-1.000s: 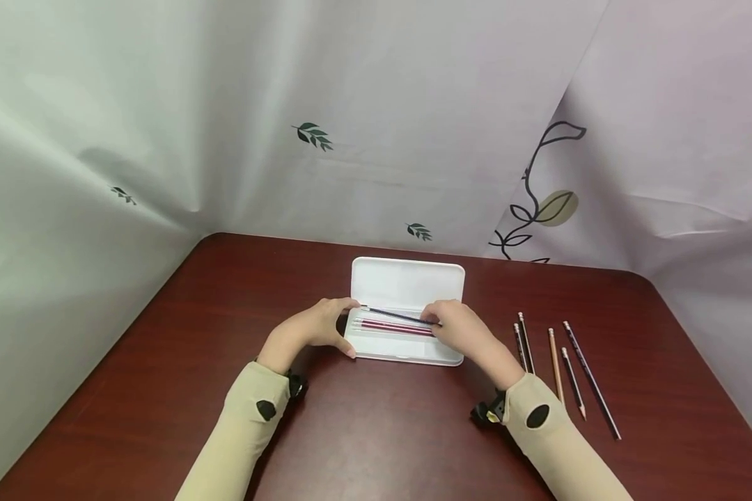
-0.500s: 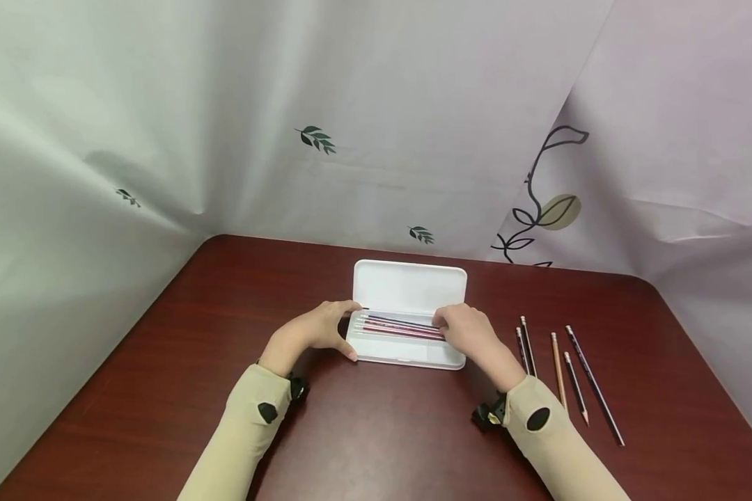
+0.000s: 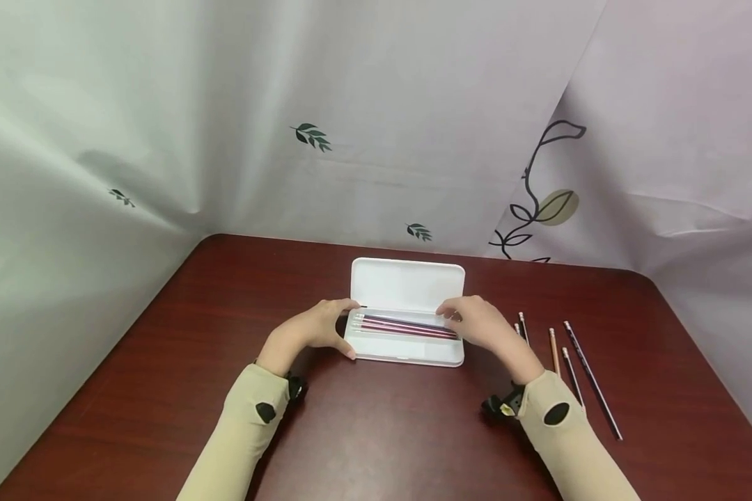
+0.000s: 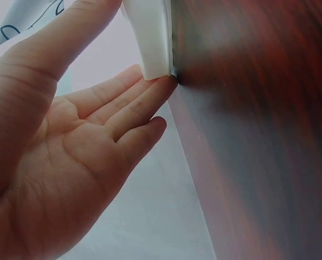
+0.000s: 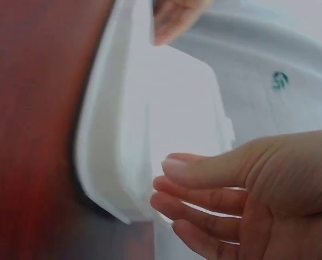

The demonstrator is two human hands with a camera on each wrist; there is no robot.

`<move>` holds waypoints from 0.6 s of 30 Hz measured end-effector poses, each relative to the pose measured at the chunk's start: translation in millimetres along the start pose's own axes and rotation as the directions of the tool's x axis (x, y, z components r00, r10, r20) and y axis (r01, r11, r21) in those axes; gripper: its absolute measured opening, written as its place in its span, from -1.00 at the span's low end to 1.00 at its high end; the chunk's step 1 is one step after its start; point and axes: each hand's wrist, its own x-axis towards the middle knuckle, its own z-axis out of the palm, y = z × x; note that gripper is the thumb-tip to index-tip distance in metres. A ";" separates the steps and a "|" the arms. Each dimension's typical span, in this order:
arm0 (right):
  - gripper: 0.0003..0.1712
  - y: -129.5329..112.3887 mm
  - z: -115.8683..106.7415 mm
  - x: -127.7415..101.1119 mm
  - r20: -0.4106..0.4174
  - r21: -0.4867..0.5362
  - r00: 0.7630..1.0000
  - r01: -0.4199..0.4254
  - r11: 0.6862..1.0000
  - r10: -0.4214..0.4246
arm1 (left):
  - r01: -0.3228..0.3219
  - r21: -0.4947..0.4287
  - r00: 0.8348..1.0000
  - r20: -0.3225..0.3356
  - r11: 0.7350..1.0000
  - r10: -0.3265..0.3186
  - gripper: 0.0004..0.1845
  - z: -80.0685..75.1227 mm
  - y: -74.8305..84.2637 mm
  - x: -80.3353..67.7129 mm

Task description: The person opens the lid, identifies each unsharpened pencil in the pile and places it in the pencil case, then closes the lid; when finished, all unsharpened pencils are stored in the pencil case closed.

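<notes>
Your left hand (image 3: 307, 332) braces the left end of the white pencil case (image 3: 406, 348), fingers straight against its wall, thumb on the far corner; nothing is gripped. The case lies open on the surface (image 3: 376, 431), lid (image 3: 407, 284) tipped back, with the cased pencils (image 3: 407, 325) running left to right along its length.

Your right hand (image 3: 485, 327) hovers at the case's right end, fingers loosely curled. The wrist view shows the fingertips (image 5: 169, 187) beside the rim; the grip looks empty, though contact is hard to judge.

The loose pencils (image 3: 570, 369) lie just right of that hand, long axes pointing away from you, nearer your right hand.
</notes>
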 end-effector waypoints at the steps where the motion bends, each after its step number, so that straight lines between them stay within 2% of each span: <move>1: -0.77 2.8 -3.0 -0.6 0.007 0.025 1.000 -0.002 1.000 0.002 | 0.002 -0.003 1.000 0.002 1.000 -0.002 -0.03 -0.5 0.6 0.0; 7: -0.68 18.9 -25.5 -8.7 0.021 0.120 0.999 0.021 0.993 -0.024 | 0.014 -0.013 1.000 0.018 1.000 -0.014 -0.02 -2.2 1.4 0.5; 10: -0.62 24.2 -39.4 -16.0 0.011 0.145 1.000 0.001 0.989 -0.002 | 0.011 -0.018 1.000 0.021 1.000 -0.011 -0.01 -2.4 1.0 1.0; 14: -0.57 32.0 -56.3 -28.9 -0.012 0.146 0.999 -0.048 0.988 0.050 | -0.005 -0.023 1.000 0.014 1.000 0.005 -0.01 -3.0 1.1 1.6; 18: -0.54 45.3 -64.9 -44.0 -0.011 0.118 0.998 -0.066 0.991 0.067 | -0.021 -0.020 1.000 0.022 1.000 0.022 -0.01 -1.8 1.0 1.8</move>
